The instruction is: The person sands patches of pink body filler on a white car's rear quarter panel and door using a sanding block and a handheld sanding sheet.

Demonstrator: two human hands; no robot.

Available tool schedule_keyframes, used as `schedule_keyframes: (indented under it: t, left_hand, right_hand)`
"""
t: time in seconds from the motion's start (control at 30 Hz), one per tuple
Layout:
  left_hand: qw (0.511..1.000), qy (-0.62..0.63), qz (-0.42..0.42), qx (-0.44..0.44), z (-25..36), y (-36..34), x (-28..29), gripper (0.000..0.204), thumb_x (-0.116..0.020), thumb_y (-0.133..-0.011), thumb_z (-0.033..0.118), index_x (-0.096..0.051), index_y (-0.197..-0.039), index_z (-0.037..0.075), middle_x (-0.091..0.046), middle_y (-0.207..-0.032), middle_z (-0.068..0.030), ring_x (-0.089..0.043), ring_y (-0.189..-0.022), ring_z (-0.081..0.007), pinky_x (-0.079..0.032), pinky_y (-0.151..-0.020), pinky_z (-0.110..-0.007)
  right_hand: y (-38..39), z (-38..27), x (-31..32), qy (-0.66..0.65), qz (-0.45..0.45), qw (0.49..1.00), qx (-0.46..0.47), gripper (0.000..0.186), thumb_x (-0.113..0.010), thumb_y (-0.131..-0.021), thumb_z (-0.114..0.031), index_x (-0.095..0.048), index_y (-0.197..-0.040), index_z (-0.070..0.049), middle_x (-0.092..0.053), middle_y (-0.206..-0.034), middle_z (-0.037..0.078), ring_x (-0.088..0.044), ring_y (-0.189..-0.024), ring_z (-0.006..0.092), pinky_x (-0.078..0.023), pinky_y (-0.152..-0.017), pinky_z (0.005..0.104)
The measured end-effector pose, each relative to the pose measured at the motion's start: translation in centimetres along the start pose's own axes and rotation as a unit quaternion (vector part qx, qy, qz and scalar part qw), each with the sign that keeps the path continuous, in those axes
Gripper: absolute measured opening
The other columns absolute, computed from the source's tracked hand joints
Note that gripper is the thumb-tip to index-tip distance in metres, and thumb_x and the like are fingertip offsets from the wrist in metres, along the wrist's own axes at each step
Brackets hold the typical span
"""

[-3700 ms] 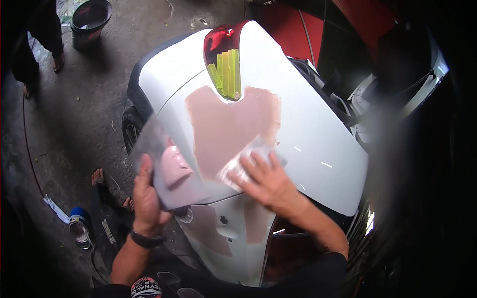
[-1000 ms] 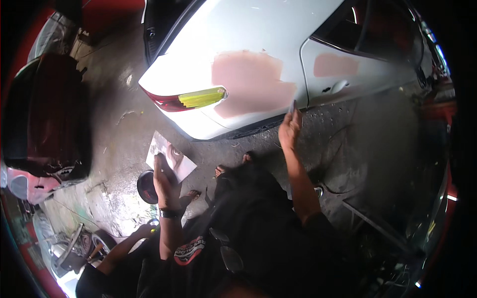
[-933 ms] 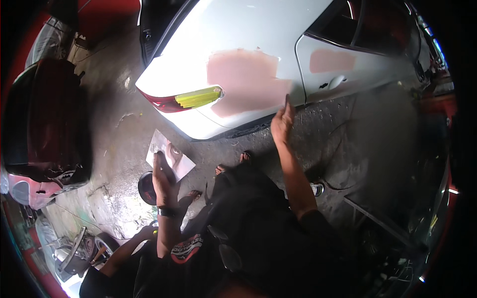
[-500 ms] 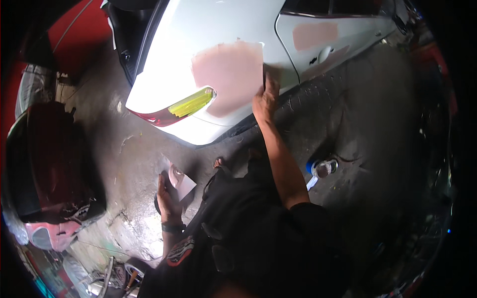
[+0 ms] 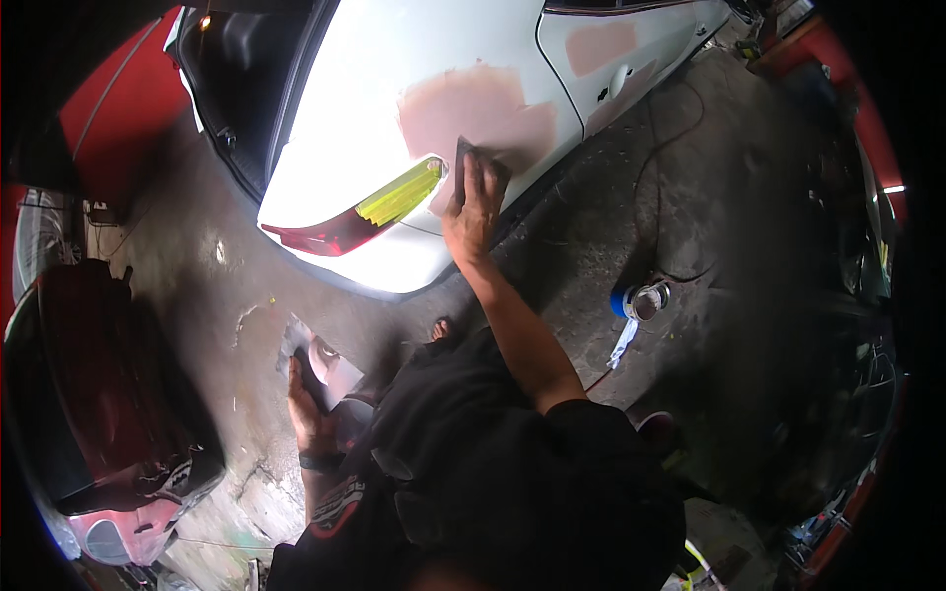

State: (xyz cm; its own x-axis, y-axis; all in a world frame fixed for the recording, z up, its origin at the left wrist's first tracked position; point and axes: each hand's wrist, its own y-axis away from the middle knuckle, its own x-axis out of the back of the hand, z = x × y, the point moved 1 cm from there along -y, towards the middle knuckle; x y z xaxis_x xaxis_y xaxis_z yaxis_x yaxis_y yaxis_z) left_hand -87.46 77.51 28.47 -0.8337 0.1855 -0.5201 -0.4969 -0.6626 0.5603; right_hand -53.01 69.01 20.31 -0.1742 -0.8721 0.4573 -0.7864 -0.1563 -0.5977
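Note:
My right hand (image 5: 473, 207) grips a dark flat putty spreader (image 5: 461, 158), its edge against the rear side panel of a white car (image 5: 355, 98). Pink body filler (image 5: 463, 98) covers a broad patch there, reaching right of my hand. Just left of my fingers is the tail light (image 5: 325, 234), red with a strip of yellow-green tape (image 5: 404, 195) over its tip. Low on the left, my left hand (image 5: 309, 419) holds a light-coloured mixing board (image 5: 342, 378) with a lump of pink filler (image 5: 322, 357) on it. Part of the board lies in shadow.
On the concrete floor to the right stands an open can (image 5: 645, 303) beside a pale cloth (image 5: 623, 345). A thin hose (image 5: 645, 197) winds past it. Dark red bumper-like parts (image 5: 108, 394) lie at left. Another filler patch (image 5: 601, 47) marks the car's door.
My right hand has moved left across the panel with the spreader, toward the tail light. Filler now shows farther right. My left hand and its board have shifted slightly left and down.

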Motion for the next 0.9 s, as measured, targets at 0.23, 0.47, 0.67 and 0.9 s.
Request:
schedule_keyframes:
  t: [0.23, 0.47, 0.67, 0.9]
  left_hand:
    - [0.997, -0.006, -0.077, -0.009, 1.5, -2.7, 1.4, 0.043, -0.049, -0.107, 0.033, -0.057, -0.139, 0.005, -0.067, -0.129, -0.0062, -0.066, -0.112, -0.0206, -0.052, -0.100, -0.037]
    - [0.992, 0.016, -0.127, 0.021, 1.1, -4.3, -0.5, 0.045, -0.052, -0.106, 0.033, -0.055, -0.140, 0.004, -0.066, -0.131, -0.0081, -0.064, -0.114, -0.0219, -0.052, -0.100, -0.038]
    - [0.981, -0.019, -0.185, 0.057, -1.9, -5.9, -5.7, 0.052, -0.054, -0.105, 0.040, -0.050, -0.142, 0.003, -0.064, -0.128, -0.0105, -0.063, -0.114, -0.0231, -0.050, -0.101, -0.039]
    - [0.918, -0.095, -0.251, 0.290, -5.3, -3.3, -18.8, 0.034, -0.052, -0.106, 0.032, -0.058, -0.130, 0.008, -0.067, -0.104, -0.0034, -0.065, -0.089, -0.0134, -0.057, -0.076, -0.029]
  right_hand:
    - [3.8, 0.2, -0.3, 0.057, -0.093, 0.994, 0.001, 0.094, -0.074, -0.070, 0.003, -0.039, -0.155, -0.013, -0.041, -0.153, 0.017, -0.039, -0.143, 0.0399, -0.028, -0.113, 0.0671]
    - [4.9, 1.6, 2.0, 0.066, -0.091, 0.993, 0.036, 0.072, -0.065, -0.073, 0.010, -0.056, -0.141, -0.010, -0.053, -0.139, 0.015, -0.050, -0.129, 0.0398, -0.039, -0.107, 0.0599]
    - [4.8, 4.2, 8.5, -0.105, -0.186, 0.970, -0.114, 0.043, -0.063, -0.084, 0.003, -0.068, -0.127, -0.003, -0.067, -0.114, 0.015, -0.065, -0.108, 0.0321, -0.050, -0.097, 0.0374]
    - [0.1, -0.1, 18.1, -0.347, -0.315, 0.864, -0.183, 0.037, -0.060, -0.091, -0.001, -0.068, -0.127, -0.001, -0.071, -0.116, 0.014, -0.070, -0.100, 0.0251, -0.053, -0.090, 0.0342]
